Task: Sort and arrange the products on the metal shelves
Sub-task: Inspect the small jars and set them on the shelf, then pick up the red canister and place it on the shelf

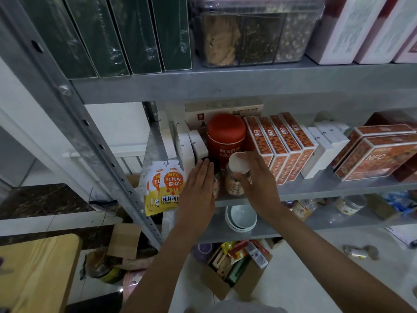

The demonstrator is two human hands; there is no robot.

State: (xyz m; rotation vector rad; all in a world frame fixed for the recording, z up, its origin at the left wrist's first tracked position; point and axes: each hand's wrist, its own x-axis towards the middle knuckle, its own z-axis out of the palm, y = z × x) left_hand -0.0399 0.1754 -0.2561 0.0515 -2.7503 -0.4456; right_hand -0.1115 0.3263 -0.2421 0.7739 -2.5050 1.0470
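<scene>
Metal shelf (316, 188) front — two jars.
Right hand (255, 181) curls round a white-lidded jar (235, 185); left of that grip, left hand (198, 190) presses flat-fingered against a dark-lidded jar (217, 186).

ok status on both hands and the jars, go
Left hand flat against dark-lidded jar. Right hand grips white-lidded jar, at the shelf edge. Red canister close behind both jars.

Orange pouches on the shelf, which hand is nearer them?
Left. The left hand sits just right of the orange pouches; the right hand is farther right, gripping a white-lidded jar.
</scene>
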